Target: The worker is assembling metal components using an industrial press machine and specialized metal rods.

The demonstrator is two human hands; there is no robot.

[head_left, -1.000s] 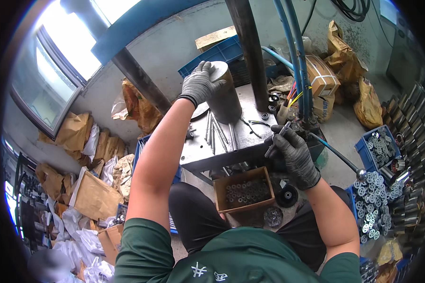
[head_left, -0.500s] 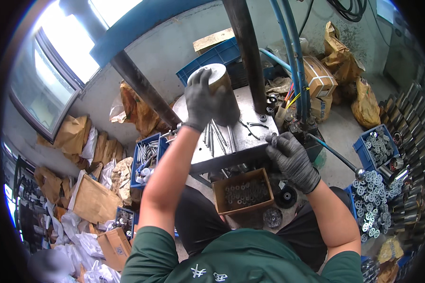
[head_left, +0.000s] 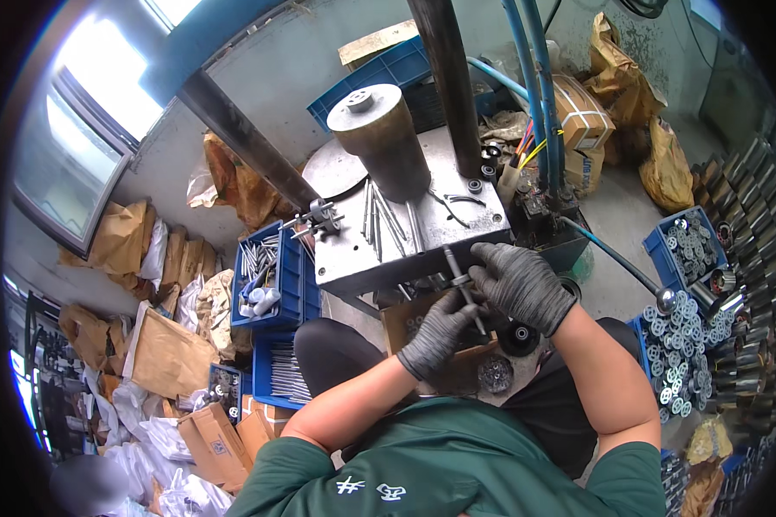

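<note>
A thin metal shaft (head_left: 451, 260) with a small disc (head_left: 459, 281) partway along it stands tilted in front of the metal table. My left hand (head_left: 440, 334), in a dark grey glove, is closed round the lower part of this shaft. My right hand (head_left: 526, 289), gloved too, has its fingers curled close beside the shaft and disc; whatever they pinch is hidden. Behind, a thick steel cylinder (head_left: 388, 146) rises from the table with a small round part (head_left: 359, 102) on top. Several loose rods (head_left: 388, 220) lie at its foot, near curved pliers-like handles (head_left: 453, 207).
Below my hands sits a cardboard box (head_left: 397, 326), partly covered. Blue bins (head_left: 272, 250) of metal parts stand at the left, and another bin (head_left: 685, 258) at the right by piled pulley-like wheels (head_left: 677, 353). Dark columns (head_left: 448, 86) and a lever (head_left: 616, 269) flank the table.
My left hand has come down from the cylinder's top to the shaft before the table, uncovering the small round part. My right hand has moved slightly down and left, towards it.
</note>
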